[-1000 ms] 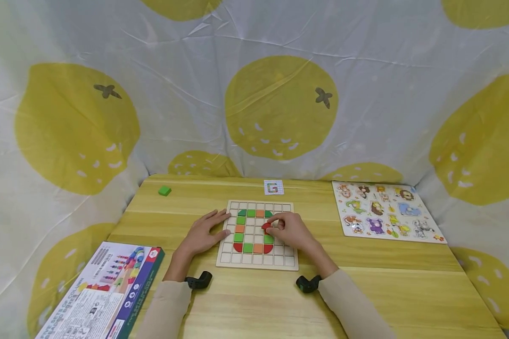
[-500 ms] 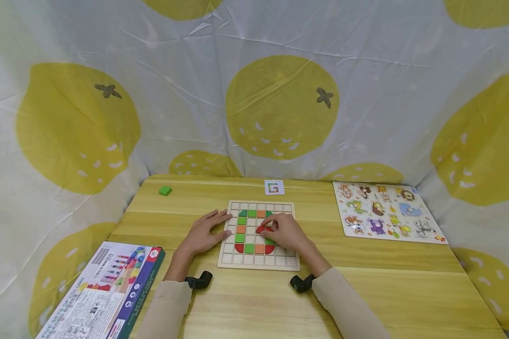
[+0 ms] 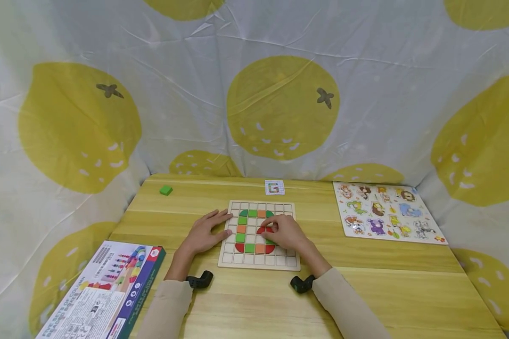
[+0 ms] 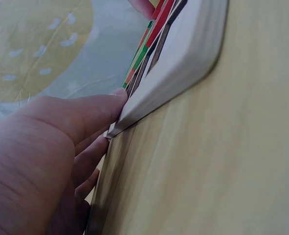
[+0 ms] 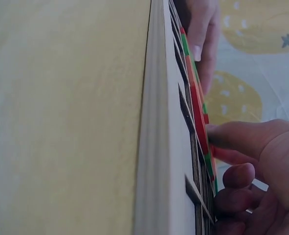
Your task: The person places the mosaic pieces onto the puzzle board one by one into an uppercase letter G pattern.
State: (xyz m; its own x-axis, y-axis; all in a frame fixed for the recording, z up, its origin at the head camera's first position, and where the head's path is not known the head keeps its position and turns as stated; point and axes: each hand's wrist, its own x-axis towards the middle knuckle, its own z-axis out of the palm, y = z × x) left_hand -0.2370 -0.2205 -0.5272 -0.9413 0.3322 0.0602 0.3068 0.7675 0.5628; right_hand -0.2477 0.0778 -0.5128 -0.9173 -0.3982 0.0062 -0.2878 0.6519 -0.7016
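A square wooden grid board (image 3: 280, 260) lies on the table, with green, orange and red tiles forming a nearly closed ring in its cells. My left hand (image 3: 203, 233) rests along the board's left edge, thumb and fingertips touching it, fingers spread. Over the right part of the grid, my right hand (image 3: 286, 231) pinches a red round-cornered tile (image 3: 260, 230) between thumb and index finger, down at the board's surface. The hand hides some cells beneath it. In the right wrist view the right thumb (image 5: 237, 136) reaches the tiles, seen edge-on.
Behind the board lies a small pattern card (image 3: 275, 187) with a G shape. A loose green block (image 3: 166, 190) sits at the far left. An animal puzzle board (image 3: 386, 212) is at the right, and a printed game box (image 3: 106, 287) at the front left.
My right hand has moved slightly left with the red tile, from the ring's right side toward the inside, then stays nearly still. The left hand has not moved.
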